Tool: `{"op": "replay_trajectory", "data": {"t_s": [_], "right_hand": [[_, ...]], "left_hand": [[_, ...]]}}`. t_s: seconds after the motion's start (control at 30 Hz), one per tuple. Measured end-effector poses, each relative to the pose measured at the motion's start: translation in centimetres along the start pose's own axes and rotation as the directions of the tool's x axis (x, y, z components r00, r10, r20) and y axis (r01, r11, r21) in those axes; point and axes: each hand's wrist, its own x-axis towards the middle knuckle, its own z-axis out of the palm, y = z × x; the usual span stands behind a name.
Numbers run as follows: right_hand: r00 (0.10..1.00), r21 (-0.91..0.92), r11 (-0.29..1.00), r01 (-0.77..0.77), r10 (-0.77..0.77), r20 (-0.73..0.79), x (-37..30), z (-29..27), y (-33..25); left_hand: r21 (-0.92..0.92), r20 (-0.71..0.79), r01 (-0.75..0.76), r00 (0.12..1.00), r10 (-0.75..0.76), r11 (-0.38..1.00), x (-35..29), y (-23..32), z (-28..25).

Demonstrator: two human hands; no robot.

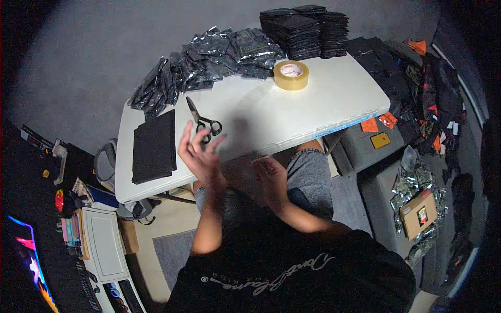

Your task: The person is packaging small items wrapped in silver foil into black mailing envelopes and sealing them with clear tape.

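Note:
My left hand [201, 159] is raised over the table's near edge, slightly blurred, its fingers spread with nothing seen in them. Beside it, my right hand [271, 177] hovers above my lap with fingers curled in; whatever they hold, if anything, is hidden. Just beyond the left fingers lie black-handled scissors [207, 127], blades pointing away. To their left is a flat stack of black fabric-like sheets [155, 148]. A roll of clear yellowish tape [291, 76] rests farther back on the white table [318, 107].
Shiny black plastic packets [219, 55] are heaped along the far edge, next to tall stacks of folded black pieces [305, 31]. At right, a grey sofa [360, 146] bears a phone [380, 140], orange scraps and a cardboard box [419, 215]. A white cabinet [104, 237] stands at lower left.

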Motion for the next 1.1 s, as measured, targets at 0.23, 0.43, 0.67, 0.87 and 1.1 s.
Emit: {"op": "replay_trajectory", "data": {"t_s": [0.23,0.43,0.67,0.87,1.1], "right_hand": [[0.989,0.303,0.947,-0.104,0.130,-0.065,0.4,-1.6,4.5],[0.987,0.315,0.941,-0.120,0.148,-0.065,1.3,-2.1,5.6],[0.972,0.328,0.931,-0.159,0.207,-0.114,1.5,-1.9,4.4],[0.964,0.315,0.935,-0.166,0.222,-0.149,1.9,-2.1,4.9],[0.950,0.267,0.949,-0.168,0.228,-0.212,2.4,-1.6,4.9]], "left_hand": [[-0.199,0.151,0.228,0.968,-0.200,0.953,2.2,-5.1,-3.5],[-0.100,0.150,0.257,0.959,-0.241,0.961,1.9,-4.7,-2.8],[-0.153,0.241,0.154,0.964,-0.114,0.976,1.8,-5.1,-3.5],[-0.045,0.160,0.182,0.972,-0.173,0.982,1.7,-4.5,-2.6],[-0.156,0.171,0.294,0.948,-0.267,0.943,1.8,-4.3,-2.8]]}}
